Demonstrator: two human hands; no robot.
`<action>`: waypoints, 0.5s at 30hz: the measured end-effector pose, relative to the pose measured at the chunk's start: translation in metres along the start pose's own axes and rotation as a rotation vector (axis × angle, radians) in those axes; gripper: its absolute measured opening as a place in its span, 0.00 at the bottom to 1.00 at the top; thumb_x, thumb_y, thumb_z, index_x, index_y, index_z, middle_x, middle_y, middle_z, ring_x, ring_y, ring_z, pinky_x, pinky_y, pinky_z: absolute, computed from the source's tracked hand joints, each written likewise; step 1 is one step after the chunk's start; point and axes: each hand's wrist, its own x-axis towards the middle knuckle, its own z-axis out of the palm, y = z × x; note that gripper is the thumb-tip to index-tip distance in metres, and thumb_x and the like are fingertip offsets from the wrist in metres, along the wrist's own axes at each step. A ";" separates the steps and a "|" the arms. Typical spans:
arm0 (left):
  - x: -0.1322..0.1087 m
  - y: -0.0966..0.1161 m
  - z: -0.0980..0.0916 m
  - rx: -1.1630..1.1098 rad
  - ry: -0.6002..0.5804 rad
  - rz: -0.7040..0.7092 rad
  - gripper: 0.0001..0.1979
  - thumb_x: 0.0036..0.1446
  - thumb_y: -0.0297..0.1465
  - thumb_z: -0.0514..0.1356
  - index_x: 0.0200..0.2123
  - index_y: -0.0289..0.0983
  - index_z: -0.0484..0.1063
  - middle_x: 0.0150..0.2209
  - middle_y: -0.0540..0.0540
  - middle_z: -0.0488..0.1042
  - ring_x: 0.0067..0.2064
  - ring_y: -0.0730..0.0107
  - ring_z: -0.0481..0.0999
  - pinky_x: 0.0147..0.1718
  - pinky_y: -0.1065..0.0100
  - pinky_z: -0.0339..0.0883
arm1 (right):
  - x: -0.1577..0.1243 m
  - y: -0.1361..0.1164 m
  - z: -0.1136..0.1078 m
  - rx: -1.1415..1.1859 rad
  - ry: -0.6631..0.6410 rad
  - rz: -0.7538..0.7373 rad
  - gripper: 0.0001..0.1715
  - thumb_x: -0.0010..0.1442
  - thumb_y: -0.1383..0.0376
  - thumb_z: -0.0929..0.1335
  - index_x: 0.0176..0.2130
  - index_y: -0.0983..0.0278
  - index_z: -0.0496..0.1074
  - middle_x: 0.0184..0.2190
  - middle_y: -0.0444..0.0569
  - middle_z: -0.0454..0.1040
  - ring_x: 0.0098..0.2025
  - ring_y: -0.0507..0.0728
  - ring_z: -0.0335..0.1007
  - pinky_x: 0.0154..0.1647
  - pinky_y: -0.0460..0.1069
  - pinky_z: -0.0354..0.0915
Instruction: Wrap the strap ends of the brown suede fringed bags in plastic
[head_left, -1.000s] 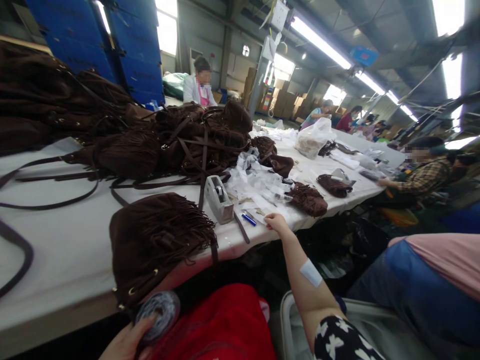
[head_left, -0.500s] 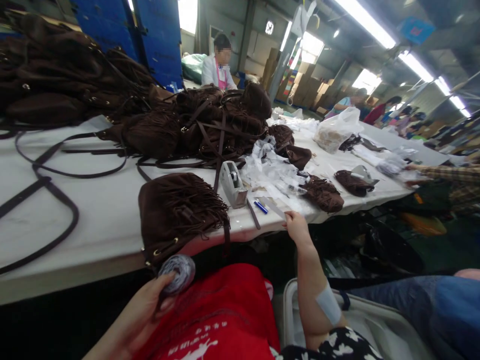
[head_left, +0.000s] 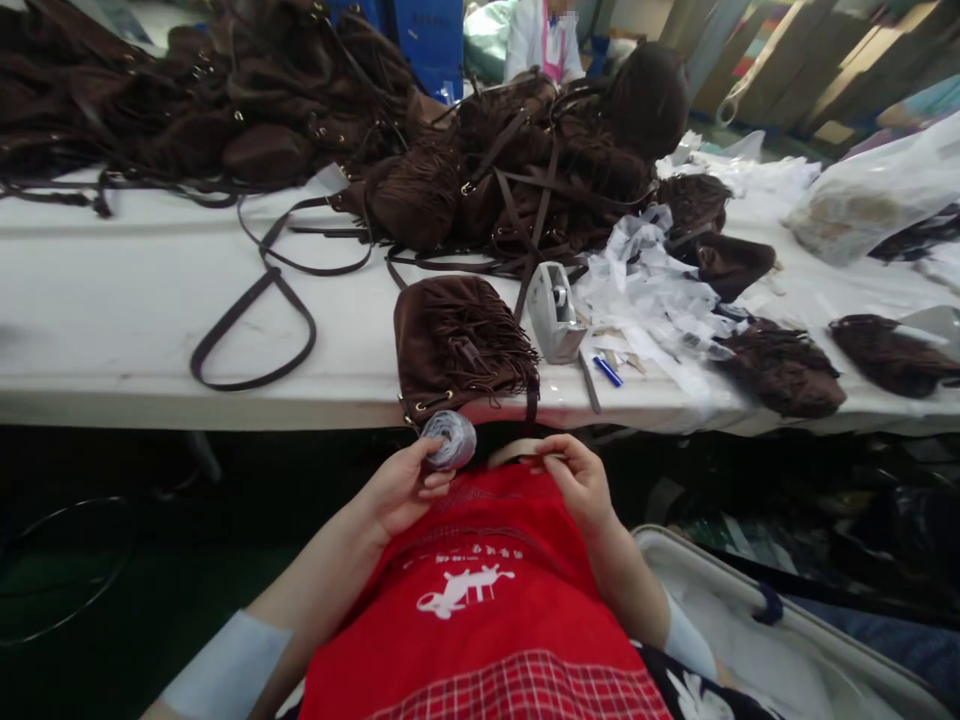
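My left hand [head_left: 401, 490] is closed round a grey roll of thread or tape [head_left: 448, 440], held just under the table edge above my red apron [head_left: 480, 600]. My right hand [head_left: 576, 478] pinches a thin beige strip [head_left: 517, 452] that curves across toward the roll. Directly above both hands, a brown fringed suede bag [head_left: 459, 340] lies at the front edge of the white table [head_left: 135, 330], its lower part hanging slightly over.
A grey tape dispenser [head_left: 553, 312], a blue pen [head_left: 607, 371] and crumpled white paper [head_left: 645, 290] lie right of the bag. Piles of brown bags [head_left: 525, 160] and loose straps [head_left: 255, 320] fill the back. A white bin [head_left: 750, 620] stands at my right.
My right hand left the table edge and came down to my lap with the beige strip. My left hand raised the roll toward it. The view tilted down and left.
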 end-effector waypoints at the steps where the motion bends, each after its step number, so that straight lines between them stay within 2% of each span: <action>1: 0.000 0.000 0.000 0.004 0.001 0.007 0.07 0.58 0.27 0.53 0.30 0.30 0.67 0.24 0.47 0.68 0.14 0.86 0.51 0.11 0.82 0.45 | 0.000 0.000 0.004 0.048 -0.033 0.004 0.15 0.58 0.55 0.69 0.39 0.64 0.72 0.36 0.51 0.77 0.37 0.57 0.77 0.38 0.50 0.72; 3: -0.001 -0.001 -0.001 0.011 0.009 0.017 0.06 0.58 0.27 0.54 0.30 0.30 0.66 0.23 0.48 0.67 0.15 0.86 0.52 0.11 0.82 0.45 | 0.001 0.000 0.009 0.118 -0.025 0.043 0.16 0.56 0.54 0.70 0.37 0.64 0.73 0.35 0.51 0.77 0.37 0.58 0.76 0.36 0.49 0.72; 6: -0.001 -0.002 -0.003 0.011 0.017 0.036 0.06 0.57 0.28 0.56 0.28 0.32 0.65 0.21 0.51 0.64 0.15 0.86 0.52 0.11 0.82 0.45 | 0.006 0.006 0.015 0.179 0.144 0.144 0.15 0.50 0.56 0.74 0.30 0.64 0.70 0.26 0.46 0.75 0.29 0.55 0.75 0.26 0.45 0.68; 9: 0.000 -0.003 -0.007 0.022 -0.027 0.027 0.05 0.56 0.28 0.57 0.30 0.31 0.66 0.23 0.49 0.67 0.15 0.86 0.51 0.11 0.81 0.46 | 0.011 0.015 0.023 0.274 0.224 0.225 0.18 0.44 0.60 0.77 0.30 0.64 0.69 0.26 0.45 0.75 0.28 0.53 0.74 0.23 0.43 0.66; 12: 0.002 -0.004 -0.010 0.036 -0.067 0.034 0.06 0.56 0.28 0.57 0.32 0.29 0.68 0.25 0.46 0.70 0.15 0.87 0.52 0.11 0.81 0.46 | 0.012 0.023 0.028 0.329 0.208 0.267 0.19 0.42 0.62 0.78 0.32 0.64 0.70 0.26 0.44 0.75 0.26 0.51 0.72 0.24 0.43 0.66; 15: 0.004 -0.004 -0.012 0.062 -0.045 0.066 0.05 0.54 0.28 0.59 0.30 0.30 0.68 0.21 0.50 0.67 0.15 0.86 0.51 0.12 0.82 0.45 | 0.010 0.025 0.030 0.316 0.090 0.299 0.29 0.42 0.65 0.78 0.44 0.61 0.72 0.24 0.39 0.73 0.23 0.49 0.68 0.25 0.43 0.64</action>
